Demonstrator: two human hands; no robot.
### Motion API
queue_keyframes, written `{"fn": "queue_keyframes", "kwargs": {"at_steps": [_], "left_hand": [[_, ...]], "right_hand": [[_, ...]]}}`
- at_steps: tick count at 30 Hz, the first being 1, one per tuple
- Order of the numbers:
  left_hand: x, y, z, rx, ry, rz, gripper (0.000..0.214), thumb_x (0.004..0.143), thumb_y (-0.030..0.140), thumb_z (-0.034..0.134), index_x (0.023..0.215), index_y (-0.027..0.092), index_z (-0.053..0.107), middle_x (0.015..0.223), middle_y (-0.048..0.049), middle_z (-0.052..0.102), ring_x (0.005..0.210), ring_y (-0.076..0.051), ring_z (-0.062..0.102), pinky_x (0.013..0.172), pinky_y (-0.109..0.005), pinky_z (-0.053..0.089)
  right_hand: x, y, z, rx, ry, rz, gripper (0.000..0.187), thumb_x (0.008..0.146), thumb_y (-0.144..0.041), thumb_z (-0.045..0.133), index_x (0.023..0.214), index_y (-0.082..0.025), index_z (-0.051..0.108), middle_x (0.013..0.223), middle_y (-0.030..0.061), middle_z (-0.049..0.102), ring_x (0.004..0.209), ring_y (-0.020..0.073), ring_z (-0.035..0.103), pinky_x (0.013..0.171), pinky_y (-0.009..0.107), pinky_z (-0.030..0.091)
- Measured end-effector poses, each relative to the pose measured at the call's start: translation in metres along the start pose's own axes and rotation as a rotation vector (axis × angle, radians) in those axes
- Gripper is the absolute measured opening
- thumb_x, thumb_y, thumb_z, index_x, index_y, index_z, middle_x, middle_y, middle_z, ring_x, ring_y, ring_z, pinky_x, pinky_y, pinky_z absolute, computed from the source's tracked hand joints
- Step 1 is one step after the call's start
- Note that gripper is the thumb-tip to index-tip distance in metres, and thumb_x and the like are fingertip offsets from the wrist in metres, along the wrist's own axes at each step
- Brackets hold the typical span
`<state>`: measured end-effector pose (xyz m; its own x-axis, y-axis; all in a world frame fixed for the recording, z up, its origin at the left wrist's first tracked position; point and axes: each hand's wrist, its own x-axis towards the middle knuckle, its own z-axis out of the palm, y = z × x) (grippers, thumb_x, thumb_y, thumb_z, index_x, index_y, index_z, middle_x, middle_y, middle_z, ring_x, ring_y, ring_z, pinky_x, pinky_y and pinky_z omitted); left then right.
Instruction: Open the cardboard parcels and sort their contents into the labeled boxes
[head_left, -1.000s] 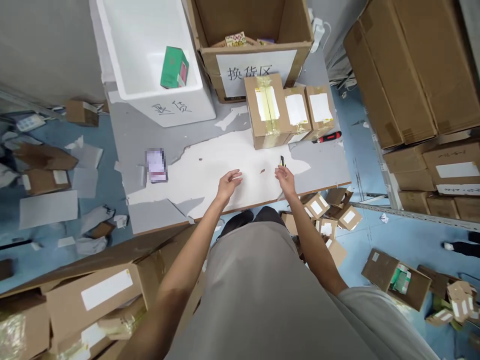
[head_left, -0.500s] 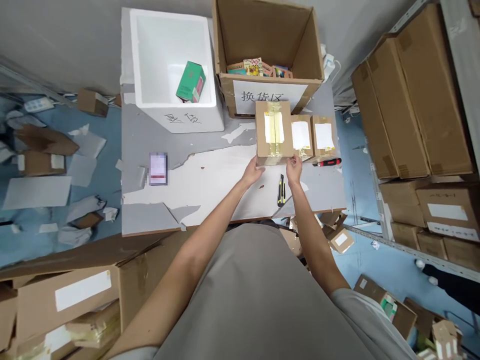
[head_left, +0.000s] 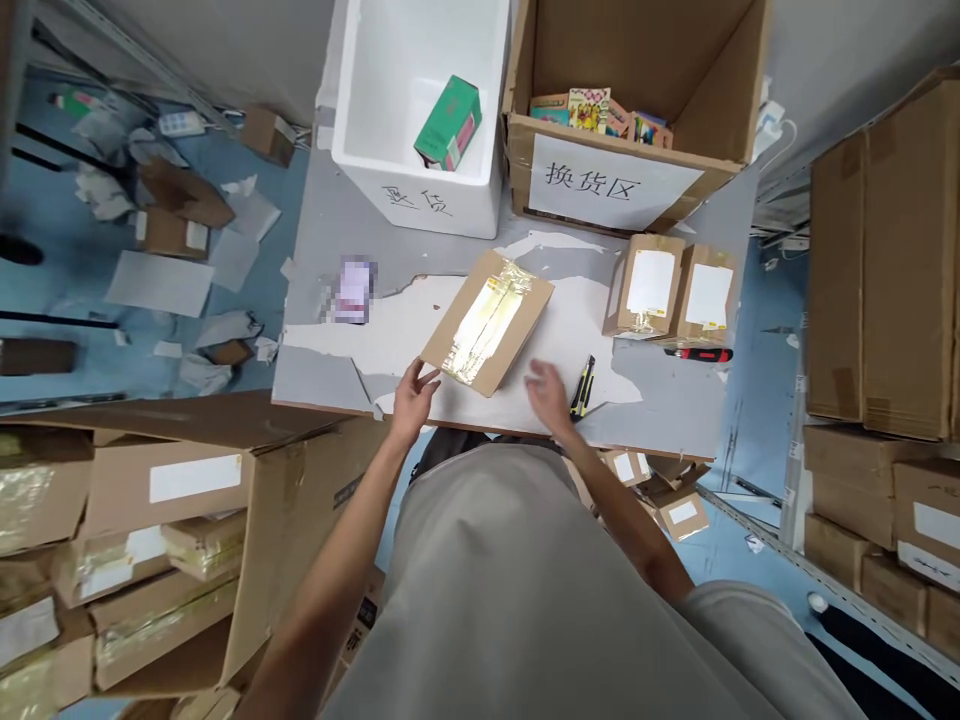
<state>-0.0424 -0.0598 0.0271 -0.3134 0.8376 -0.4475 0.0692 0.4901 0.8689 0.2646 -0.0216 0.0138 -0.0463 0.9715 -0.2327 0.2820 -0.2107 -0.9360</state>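
A taped cardboard box (head_left: 517,335) with a white label lies at an angle on the worktable. At its near left corner is my left hand (head_left: 412,405), thumb and fingers apart; its fingertips touch or almost touch the cardboard. My right hand (head_left: 550,397) is off the box, slightly blurred, fingers spread with nothing in them. Just right of that hand lies a black and yellow utility knife (head_left: 583,388). Two smaller labelled boxes, one nearer (head_left: 651,285) and one farther right (head_left: 705,290), stand side by side, with a red and black cutter (head_left: 701,355) in front of them.
At the back stand a white foam bin (head_left: 420,195) holding a green carton (head_left: 450,120) and a large cardboard box (head_left: 517,170) with colourful packs inside. A phone (head_left: 355,290) lies at left. A big carton of parcels (head_left: 292,500) is below left; shelved boxes (head_left: 900,280) rise at right.
The taped box has moved left and toward me, away from the two smaller boxes, and is now turned. My right hand has let go of it. The view has shifted too.
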Motion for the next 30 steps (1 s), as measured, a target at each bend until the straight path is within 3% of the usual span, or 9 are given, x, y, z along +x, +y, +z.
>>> {"fn": "queue_keyframes", "kwargs": {"at_steps": [4,7,9,13,16,19,22,26,30], "left_hand": [[-0.023,-0.022,0.019,0.089,-0.170,-0.253,0.087,0.080,0.026,0.076,0.165,0.017,0.061,0.177,-0.0257,0.056,0.149,-0.044,0.070,0.128,-0.063,0.055],[-0.029,-0.026,0.038,0.113,-0.271,-0.288,0.088,0.079,0.024,0.078,0.165,0.014,0.062,0.176,-0.0258,0.056,0.149,-0.043,0.071,0.128,-0.059,0.056],[-0.027,-0.023,0.041,0.094,-0.301,-0.248,0.090,0.078,0.026,0.079,0.165,0.014,0.060,0.178,-0.0242,0.055,0.149,-0.042,0.070,0.128,-0.057,0.056],[-0.014,-0.017,0.017,0.008,-0.345,-0.159,0.084,0.077,0.034,0.080,0.158,0.015,0.065,0.175,-0.0213,0.059,0.149,-0.041,0.070,0.129,-0.055,0.055],[-0.005,-0.021,-0.018,-0.062,-0.310,-0.118,0.080,0.074,0.040,0.086,0.149,0.018,0.069,0.167,-0.0188,0.067,0.144,-0.039,0.073,0.129,-0.055,0.055],[0.002,-0.031,-0.054,-0.022,-0.195,-0.083,0.075,0.069,0.041,0.091,0.139,0.019,0.073,0.150,-0.0177,0.079,0.141,-0.038,0.073,0.127,-0.055,0.056],[0.010,-0.041,-0.076,0.081,-0.133,-0.121,0.066,0.064,0.036,0.090,0.126,0.018,0.076,0.134,-0.0172,0.084,0.132,-0.040,0.076,0.123,-0.059,0.058],[0.021,-0.046,-0.077,0.156,-0.152,-0.185,0.066,0.054,0.023,0.085,0.120,0.017,0.077,0.130,-0.0177,0.085,0.129,-0.042,0.076,0.123,-0.062,0.057],[0.027,-0.042,-0.070,0.172,-0.160,-0.188,0.060,0.056,0.024,0.084,0.116,0.018,0.078,0.125,-0.0153,0.086,0.127,-0.041,0.077,0.123,-0.063,0.057]], "right_hand": [[0.108,0.012,-0.045,-0.101,0.154,0.022,0.066,0.103,-0.040,0.061,0.166,-0.023,0.056,0.166,0.0224,0.061,0.147,0.0357,0.066,0.122,0.060,0.062],[0.170,0.012,-0.053,-0.163,0.018,-0.051,0.073,0.096,-0.032,0.060,0.168,-0.022,0.056,0.170,0.0195,0.061,0.155,0.0362,0.061,0.130,0.062,0.055],[0.184,0.011,-0.047,-0.187,-0.064,-0.067,0.072,0.092,-0.030,0.060,0.163,-0.020,0.061,0.166,0.0193,0.065,0.151,0.0357,0.065,0.131,0.061,0.054],[0.151,0.014,-0.032,-0.172,-0.025,0.001,0.063,0.088,-0.030,0.062,0.150,-0.021,0.067,0.153,0.0209,0.071,0.135,0.0359,0.073,0.121,0.060,0.062],[0.092,0.027,-0.028,-0.117,-0.013,0.038,0.055,0.087,-0.035,0.068,0.142,-0.026,0.070,0.146,0.0176,0.074,0.129,0.0343,0.073,0.113,0.057,0.066],[0.029,0.041,-0.023,-0.070,-0.096,0.093,0.047,0.085,-0.039,0.070,0.130,-0.027,0.073,0.135,0.0142,0.079,0.122,0.0320,0.075,0.110,0.053,0.067],[-0.011,0.051,-0.011,-0.026,-0.156,0.195,0.055,0.079,-0.037,0.073,0.133,-0.025,0.074,0.129,0.0136,0.082,0.121,0.0314,0.076,0.106,0.052,0.067],[-0.022,0.052,0.013,-0.032,-0.118,0.305,0.086,0.067,-0.029,0.080,0.152,-0.024,0.069,0.152,0.0166,0.074,0.129,0.0328,0.072,0.107,0.055,0.066],[-0.016,0.045,0.035,-0.017,-0.105,0.289,0.086,0.067,-0.029,0.085,0.151,-0.023,0.070,0.150,0.0144,0.075,0.135,0.0329,0.070,0.116,0.058,0.061]]}}
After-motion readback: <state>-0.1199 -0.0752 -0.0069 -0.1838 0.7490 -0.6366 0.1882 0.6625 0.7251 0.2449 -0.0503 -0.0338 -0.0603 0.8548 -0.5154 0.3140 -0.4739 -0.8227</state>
